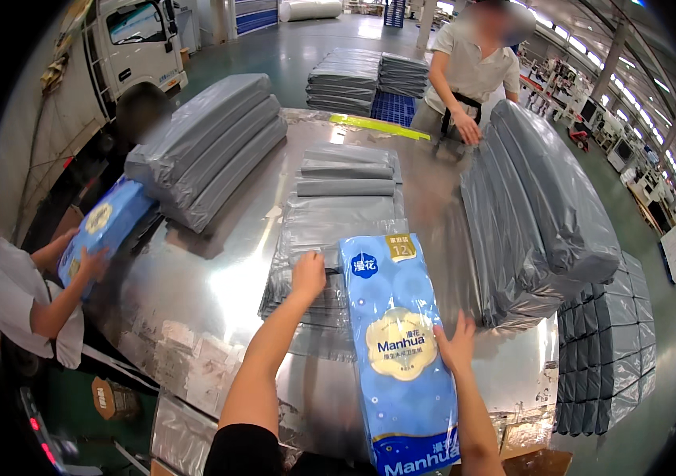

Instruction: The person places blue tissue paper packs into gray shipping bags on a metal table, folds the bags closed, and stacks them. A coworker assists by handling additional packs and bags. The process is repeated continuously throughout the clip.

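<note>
A long blue plastic-wrapped pack of toilet rolls [397,301] lies in front of me, its far end resting over a pile of flat grey plastic bags [338,214]. My left hand [309,276] is closed on the top grey bag, just left of the pack's far end. Against the pack's right side my right hand [457,345] lies with its fingers stretched out. Both sit on a shiny metal table [231,289].
Filled grey packages stand stacked on the table at left [211,147] and right [536,206]. A person [36,278] at left holds another blue pack [108,218]; a second person [477,71] stands across the table. Bundled grey packages [608,349] stand beyond the right edge.
</note>
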Demonstrator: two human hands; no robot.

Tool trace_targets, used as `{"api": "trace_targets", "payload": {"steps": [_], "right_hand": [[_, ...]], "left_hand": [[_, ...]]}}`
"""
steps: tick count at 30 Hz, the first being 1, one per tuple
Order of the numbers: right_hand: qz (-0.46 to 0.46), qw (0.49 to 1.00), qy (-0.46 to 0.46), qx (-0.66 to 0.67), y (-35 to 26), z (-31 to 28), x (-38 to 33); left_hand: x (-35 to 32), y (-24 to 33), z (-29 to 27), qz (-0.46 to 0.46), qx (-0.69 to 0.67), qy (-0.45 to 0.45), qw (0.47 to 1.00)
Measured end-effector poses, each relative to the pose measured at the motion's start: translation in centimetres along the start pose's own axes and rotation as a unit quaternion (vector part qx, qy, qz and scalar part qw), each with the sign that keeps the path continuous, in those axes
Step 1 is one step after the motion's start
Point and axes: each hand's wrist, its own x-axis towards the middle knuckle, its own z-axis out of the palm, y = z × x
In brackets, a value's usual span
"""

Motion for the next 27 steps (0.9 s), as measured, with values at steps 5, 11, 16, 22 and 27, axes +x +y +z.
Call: {"api": "trace_targets", "payload": {"steps": [5, 11, 16, 22, 27], "right_hand": [[0.063, 0.991, -0.099, 0.06, -0.1, 2.4, -0.9], [-0.049, 0.995, -0.072, 0.055, 1.0, 2.9, 3.1], [-0.257, 0.936, 0.239, -0.017, -11.9, 3.9, 20.0], [-0.167, 0.982, 0.028, -0.086, -16.0, 2.8, 17.0], [-0.264, 0.957, 0.118, -0.033, -19.6, 2.9, 15.1]], "left_hand": [[4.9, -5.2, 3.4, 0.033, 0.147, -0.213, 0.965], [7.5, -6.2, 2.5, 0.138, 0.172, -0.287, 0.932], [7.2, -5.8, 3.2, 0.156, 0.213, -0.262, 0.928], [6.6, -7.8, 3.3, 0.113, 0.21, -0.094, 0.967], [6.9, -7.1, 1.0, 0.096, -0.002, 0.012, 0.995]]}}
